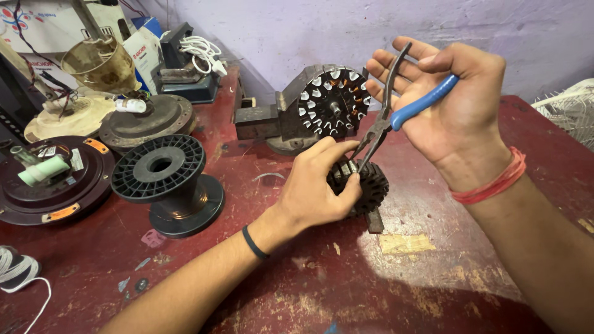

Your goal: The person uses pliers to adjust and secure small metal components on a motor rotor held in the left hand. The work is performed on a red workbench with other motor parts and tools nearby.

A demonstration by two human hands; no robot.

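Note:
My left hand (317, 188) grips a dark toothed stator core (370, 192) that rests on the worn red table (371, 291). My right hand (455, 102) holds blue-handled long-nose pliers (396, 108), palm up, handles spread across the fingers. The plier tips point down to the top of the core, right beside my left thumb and forefinger. A red thread band circles my right wrist and a black band my left.
A second stator with copper windings (333, 102) sits clamped in a metal vise (272, 117) behind. A black plastic spool (167, 182) stands at left, with fan motor housings (52, 185), a brass-coloured cup (99, 62) and a white cable (204, 52) beyond. A wire fan guard (572, 111) lies at right.

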